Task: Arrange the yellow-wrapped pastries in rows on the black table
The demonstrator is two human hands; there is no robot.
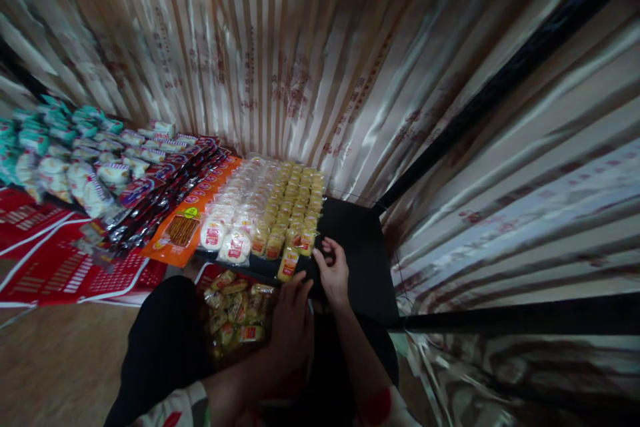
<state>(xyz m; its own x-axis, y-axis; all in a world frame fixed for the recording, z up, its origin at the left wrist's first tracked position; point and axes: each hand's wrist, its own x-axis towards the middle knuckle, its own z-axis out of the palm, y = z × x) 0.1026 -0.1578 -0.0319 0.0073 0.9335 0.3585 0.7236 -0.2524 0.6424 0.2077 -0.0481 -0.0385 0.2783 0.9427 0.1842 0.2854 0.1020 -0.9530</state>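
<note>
Small yellow-wrapped snack packets point(297, 203) stand in tight rows on a black shelf point(357, 257). One yellow packet with a red label point(288, 264) sits forward of the rows at the shelf's front edge. My left hand point(294, 310) is just below that packet, fingers stretched towards it and nothing visible in them; its thumb is hidden. My right hand point(334, 273) is at the right end of the front row, its fingers apart and curved, the thumb close to the last packet. Between my knees, a bag or container of similar yellow packets point(240, 310) is partly covered by my left arm.
Left of the yellow rows are round white wrapped snacks point(235, 246), an orange pouch point(175, 237), dark shiny packs point(145, 213) and white and teal packets point(60, 123). Red baskets point(125, 273) sit below. A striped sheet point(280, 47) hangs behind black frame bars point(480, 103).
</note>
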